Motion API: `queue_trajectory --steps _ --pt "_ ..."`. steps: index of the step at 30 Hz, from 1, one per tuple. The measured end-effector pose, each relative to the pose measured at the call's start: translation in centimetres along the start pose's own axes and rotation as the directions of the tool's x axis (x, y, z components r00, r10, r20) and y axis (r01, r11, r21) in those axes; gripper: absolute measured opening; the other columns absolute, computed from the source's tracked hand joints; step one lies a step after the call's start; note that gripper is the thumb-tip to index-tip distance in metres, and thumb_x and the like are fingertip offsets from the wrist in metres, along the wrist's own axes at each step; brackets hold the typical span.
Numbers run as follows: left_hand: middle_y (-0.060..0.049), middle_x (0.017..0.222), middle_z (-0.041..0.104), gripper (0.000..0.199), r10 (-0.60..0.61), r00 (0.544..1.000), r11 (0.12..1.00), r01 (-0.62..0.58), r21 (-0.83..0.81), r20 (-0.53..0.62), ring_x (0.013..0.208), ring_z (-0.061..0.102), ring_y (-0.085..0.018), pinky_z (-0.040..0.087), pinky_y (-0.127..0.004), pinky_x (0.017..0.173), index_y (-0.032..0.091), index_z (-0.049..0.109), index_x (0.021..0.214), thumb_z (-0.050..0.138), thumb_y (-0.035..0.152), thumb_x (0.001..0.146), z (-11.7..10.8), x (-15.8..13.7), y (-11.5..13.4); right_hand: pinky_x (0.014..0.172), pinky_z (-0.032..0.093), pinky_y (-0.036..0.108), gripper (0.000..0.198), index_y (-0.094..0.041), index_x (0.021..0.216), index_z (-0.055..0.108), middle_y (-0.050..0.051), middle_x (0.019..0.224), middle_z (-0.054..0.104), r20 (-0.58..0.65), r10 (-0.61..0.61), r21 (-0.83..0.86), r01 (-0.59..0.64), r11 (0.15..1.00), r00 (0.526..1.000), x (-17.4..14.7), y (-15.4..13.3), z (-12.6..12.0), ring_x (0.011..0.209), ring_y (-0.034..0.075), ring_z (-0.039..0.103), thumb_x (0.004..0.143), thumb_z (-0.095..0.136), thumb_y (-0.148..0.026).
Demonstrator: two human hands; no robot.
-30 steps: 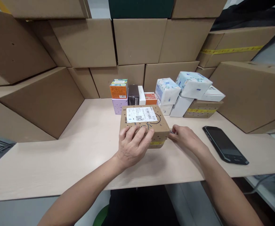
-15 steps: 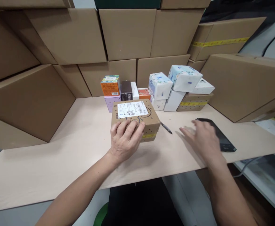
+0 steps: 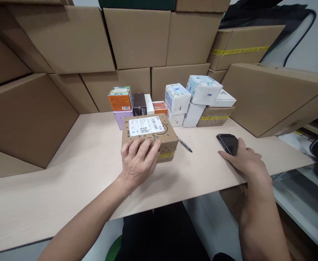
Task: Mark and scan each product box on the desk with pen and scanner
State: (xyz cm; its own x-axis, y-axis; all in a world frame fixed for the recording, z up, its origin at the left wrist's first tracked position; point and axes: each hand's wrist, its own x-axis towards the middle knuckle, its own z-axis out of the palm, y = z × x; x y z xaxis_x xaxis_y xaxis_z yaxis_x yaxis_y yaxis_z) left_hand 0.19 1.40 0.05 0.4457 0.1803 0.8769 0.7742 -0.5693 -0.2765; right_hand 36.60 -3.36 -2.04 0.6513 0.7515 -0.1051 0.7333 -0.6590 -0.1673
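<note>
A small cardboard box (image 3: 166, 135) with a white shipping label (image 3: 146, 125) stands on the table in front of me. My left hand (image 3: 138, 159) grips its near side, fingers curled over the top edge. To the right, my right hand (image 3: 247, 157) is wrapped round a black handheld device (image 3: 229, 142) with a dark screen, thumb on the left side and fingers on the right. The hand covers the device's lower part. Between the box and the device lies a pen (image 3: 184, 144), its far end touching or close to the box.
Behind the labelled box stand an orange box (image 3: 120, 99), a dark box (image 3: 139, 104) and white tissue packs (image 3: 178, 98). Large cartons (image 3: 135, 38) wall in the back, with more at both sides. The table's front edge (image 3: 172, 204) runs close to me.
My right hand has moved onto the handheld device and closed round it; the device has turned slightly. The left hand stays on the box. The whole view has shifted a little.
</note>
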Motion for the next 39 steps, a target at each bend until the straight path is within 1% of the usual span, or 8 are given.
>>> queue_trajectory --steps 5,10,14,17,21,25,33,39 --pt "-0.008 0.101 0.073 0.033 0.002 1.000 1.000 -0.002 -0.009 -0.001 0.102 0.058 -0.026 0.036 -0.040 0.096 0.019 0.069 0.114 0.072 0.024 0.082 0.0 0.1 0.0 0.084 0.041 0.044 0.091 -0.011 0.155 0.021 0.031 0.125 0.057 0.017 -0.023 -0.019 0.023 1.000 1.000 0.4 -0.5 -0.5 0.119 0.047 0.051 0.087 0.043 -0.068" --pt "-0.008 0.103 0.072 0.034 -0.005 1.000 1.000 0.005 -0.016 -0.002 0.103 0.058 -0.025 0.035 -0.040 0.097 0.020 0.069 0.116 0.072 0.023 0.082 0.1 -0.1 0.1 0.080 0.042 0.045 0.096 -0.004 0.154 0.027 0.032 0.118 0.060 -0.077 -0.077 0.048 0.081 0.996 0.994 -0.3 -0.2 -0.4 0.113 0.047 0.056 0.086 0.047 -0.069" --pt "-0.008 0.106 0.071 0.037 -0.021 1.000 0.999 0.022 -0.035 0.010 0.105 0.057 -0.025 0.034 -0.040 0.097 0.022 0.067 0.121 0.069 0.023 0.084 0.2 -0.3 0.1 0.085 0.045 0.047 0.101 -0.009 0.157 0.025 0.026 0.124 0.062 -0.141 -0.134 0.225 0.164 0.961 0.981 -1.3 -0.5 0.4 0.111 0.043 0.060 0.080 0.058 -0.066" --pt "-0.008 0.105 0.072 0.035 -0.015 1.000 1.000 0.015 -0.018 0.010 0.104 0.057 -0.026 0.035 -0.040 0.096 0.021 0.068 0.118 0.070 0.024 0.084 0.1 -0.3 0.0 0.091 0.048 0.048 0.101 -0.020 0.157 0.030 0.017 0.128 0.064 -0.229 -0.153 0.426 0.240 0.872 0.961 -2.5 -1.6 1.2 0.111 0.038 0.062 0.073 0.070 -0.061" --pt "-0.009 0.105 0.072 0.034 -0.008 1.000 1.000 0.008 -0.005 0.011 0.104 0.058 -0.026 0.036 -0.041 0.096 0.019 0.068 0.116 0.072 0.024 0.083 0.0 -0.2 0.0 0.099 0.049 0.048 0.099 -0.023 0.154 0.035 0.013 0.130 0.064 -0.375 -0.187 0.635 0.398 0.662 0.908 -4.6 -4.3 1.7 0.115 0.031 0.062 0.070 0.077 -0.054" --pt "-0.009 0.107 0.071 0.034 -0.013 1.000 1.000 0.014 -0.009 0.020 0.105 0.057 -0.026 0.036 -0.041 0.097 0.020 0.068 0.117 0.071 0.024 0.084 0.1 -0.3 0.1 0.098 0.051 0.050 0.096 -0.024 0.153 0.036 0.014 0.132 0.062 -0.495 -0.222 0.671 0.533 0.516 0.840 -7.1 -7.4 1.8 0.115 0.029 0.062 0.071 0.078 -0.049" --pt "-0.008 0.111 0.067 0.041 -0.037 0.998 0.999 0.037 -0.011 0.059 0.112 0.055 -0.026 0.031 -0.043 0.103 0.030 0.067 0.124 0.066 0.020 0.085 0.1 -0.9 0.6 0.097 0.051 0.053 0.096 -0.024 0.154 0.035 0.015 0.135 0.060 -0.671 -0.234 0.517 0.670 0.533 0.703 -12.3 -10.8 1.1 0.119 0.031 0.059 0.071 0.079 -0.044" --pt "-0.010 0.114 0.065 0.044 -0.052 0.996 0.998 0.053 -0.020 0.078 0.118 0.053 -0.026 0.027 -0.044 0.109 0.029 0.063 0.131 0.061 0.019 0.088 0.2 -1.2 0.8 0.095 0.053 0.051 0.095 -0.024 0.155 0.032 0.015 0.136 0.059 -0.776 -0.263 0.383 0.760 0.525 0.573 -13.5 -11.9 2.0 0.119 0.031 0.060 0.074 0.079 -0.038"
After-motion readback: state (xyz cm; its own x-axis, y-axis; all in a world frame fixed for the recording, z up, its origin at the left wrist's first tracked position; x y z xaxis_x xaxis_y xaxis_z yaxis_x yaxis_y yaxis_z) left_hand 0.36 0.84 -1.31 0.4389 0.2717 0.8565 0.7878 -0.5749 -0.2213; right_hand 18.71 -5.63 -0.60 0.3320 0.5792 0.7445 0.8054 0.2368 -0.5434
